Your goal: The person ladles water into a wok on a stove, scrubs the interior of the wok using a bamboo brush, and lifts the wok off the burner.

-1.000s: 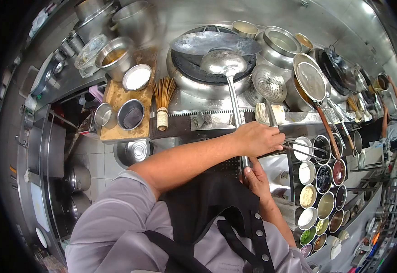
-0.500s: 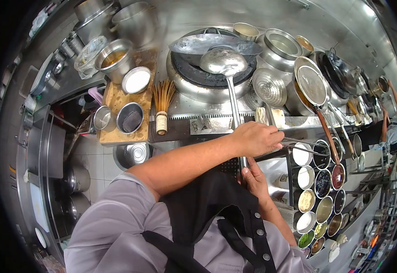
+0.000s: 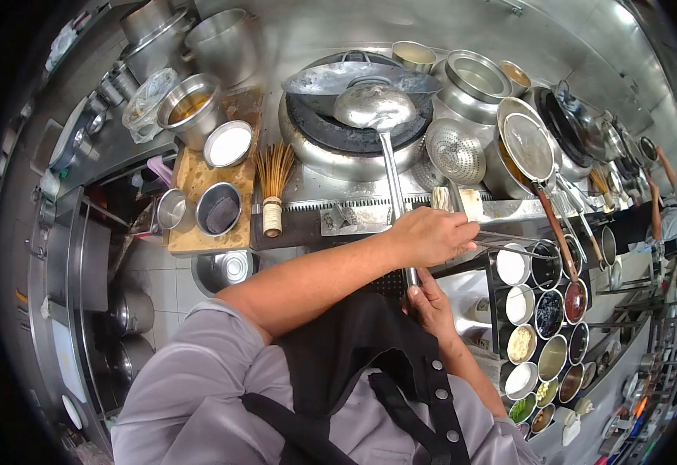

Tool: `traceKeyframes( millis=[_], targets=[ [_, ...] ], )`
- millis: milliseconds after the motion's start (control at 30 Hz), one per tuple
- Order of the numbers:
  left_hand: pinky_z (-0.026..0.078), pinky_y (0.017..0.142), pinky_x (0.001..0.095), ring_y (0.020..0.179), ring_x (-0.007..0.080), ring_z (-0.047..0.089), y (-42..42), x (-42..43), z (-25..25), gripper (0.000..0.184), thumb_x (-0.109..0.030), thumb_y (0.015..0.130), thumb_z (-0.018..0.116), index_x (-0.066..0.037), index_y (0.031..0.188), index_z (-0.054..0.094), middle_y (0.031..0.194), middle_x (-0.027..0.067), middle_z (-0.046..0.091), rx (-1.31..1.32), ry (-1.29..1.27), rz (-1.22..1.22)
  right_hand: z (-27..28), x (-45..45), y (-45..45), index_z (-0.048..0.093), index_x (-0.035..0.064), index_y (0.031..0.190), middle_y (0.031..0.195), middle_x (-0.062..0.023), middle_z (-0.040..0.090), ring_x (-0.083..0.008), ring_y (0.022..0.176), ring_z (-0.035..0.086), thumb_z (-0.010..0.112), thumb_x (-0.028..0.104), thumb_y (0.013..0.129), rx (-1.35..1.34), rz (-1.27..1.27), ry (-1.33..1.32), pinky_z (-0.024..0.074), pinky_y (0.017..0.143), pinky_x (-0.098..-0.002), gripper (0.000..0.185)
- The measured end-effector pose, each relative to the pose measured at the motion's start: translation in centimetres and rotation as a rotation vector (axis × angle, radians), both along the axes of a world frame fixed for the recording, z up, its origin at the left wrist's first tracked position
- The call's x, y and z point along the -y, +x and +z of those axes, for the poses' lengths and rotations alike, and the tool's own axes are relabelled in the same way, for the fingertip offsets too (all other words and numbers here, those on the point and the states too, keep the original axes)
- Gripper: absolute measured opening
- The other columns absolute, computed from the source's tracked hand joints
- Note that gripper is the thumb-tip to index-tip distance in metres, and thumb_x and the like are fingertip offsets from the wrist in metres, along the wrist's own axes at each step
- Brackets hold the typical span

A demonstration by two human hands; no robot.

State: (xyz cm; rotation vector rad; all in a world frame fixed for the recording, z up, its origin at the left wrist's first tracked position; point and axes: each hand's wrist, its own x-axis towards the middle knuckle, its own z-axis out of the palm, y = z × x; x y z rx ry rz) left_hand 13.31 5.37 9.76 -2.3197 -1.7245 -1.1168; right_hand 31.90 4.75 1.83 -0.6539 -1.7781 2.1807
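Steel range (image 3: 319,174), upper centre | ladle (image 3: 377,106) held over wok (image 3: 315,80) | right hand (image 3: 435,306) clasped round ladle handle; left hand (image 3: 435,235) closed on slim metal rods (image 3: 509,248) | any shift likely needs forearm clearance

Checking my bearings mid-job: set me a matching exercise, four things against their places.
Things
1. Bamboo brush
2. Ladle bowl
3. Bowl of white contents
4. Right hand

Places
A. On the wooden board
B. At the near end of the ladle handle
C. Overlapping the wok in this view
D. Between the wooden board and the ladle handle

Pairs: 1-D, 2-C, 3-A, 4-B
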Motion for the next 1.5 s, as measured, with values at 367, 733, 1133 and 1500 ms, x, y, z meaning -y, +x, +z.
traceKeyframes(
  millis=[367, 733, 1133, 1500],
  targets=[
    [0.055, 0.059, 0.0453, 0.074, 0.0292, 0.068, -0.1, -0.2, 0.4, 0.027, -0.036, 0.094, 0.065, -0.012, 0.105, 0.058, 0.081, 0.0066, 0.058, 0.009, -0.012, 0.019, -0.7, -0.7, 0.1, 0.027, 0.0140, 0.160, 0.080, -0.0038, 0.057, -0.0126, 0.071, 0.053, 0.051, 0.017, 0.107, -0.005, 0.006, -0.036, 0.0426, 0.066, -0.0254, 0.058],
    [0.054, 0.061, 0.0466, 0.075, 0.0331, 0.068, 0.4, -0.2, 0.6, 0.028, -0.037, 0.096, 0.062, -0.010, 0.095, 0.057, 0.082, 0.0087, 0.062, 0.038, -0.020, 0.030, 0.4, -0.1, 0.1, 0.029, 0.0111, 0.159, 0.077, -0.0028, 0.056, -0.0115, 0.068, 0.052, 0.052, 0.018, 0.107, 0.000, -0.025, -0.110, 0.0419, 0.063, -0.0250, 0.058],
    [0.052, 0.065, 0.0307, 0.070, 0.0182, 0.064, 6.8, 6.3, 1.0, 0.033, -0.022, 0.103, 0.059, -0.001, 0.127, 0.058, 0.088, 0.0090, 0.065, 0.615, 0.026, -0.107, 6.4, 2.0, 13.8, 0.030, 0.0049, 0.159, 0.144, -0.0104, 0.054, -0.0147, 0.117, 0.060, 0.062, 0.005, 0.097, 0.066, -0.006, -0.176, 0.0479, 0.099, -0.0293, 0.070],
    [0.037, 0.042, 0.0257, 0.051, 0.0100, 0.045, -1.2, 13.8, -6.7, 0.030, -0.035, 0.108, 0.045, -0.007, 0.111, 0.057, 0.070, 0.0021, 0.055, 1.604, -0.409, 0.520, 2.8, 3.0, 20.6, 0.028, 0.0159, 0.158, 0.075, -0.0047, 0.058, -0.0113, 0.046, 0.049, 0.064, -0.003, 0.088, -0.099, -0.434, -0.441, 0.0420, 0.041, -0.0237, 0.081]
  ],
)
